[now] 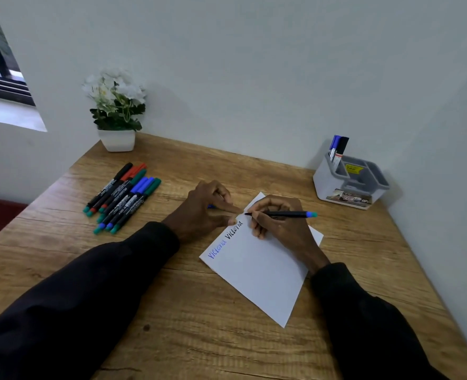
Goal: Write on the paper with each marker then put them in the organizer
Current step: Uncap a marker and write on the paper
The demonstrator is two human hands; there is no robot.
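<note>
Right hand grips slim marker over smooth paper.

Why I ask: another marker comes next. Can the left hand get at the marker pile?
Probably yes: only bare table lies between the left hand and the marker pile, though it holds a blue cap.

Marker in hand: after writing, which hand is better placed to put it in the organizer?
Right. The right hand already grips the marker, and the organizer stands on the desk's right side. The left hand steadies the paper, holding a blue cap.
</note>
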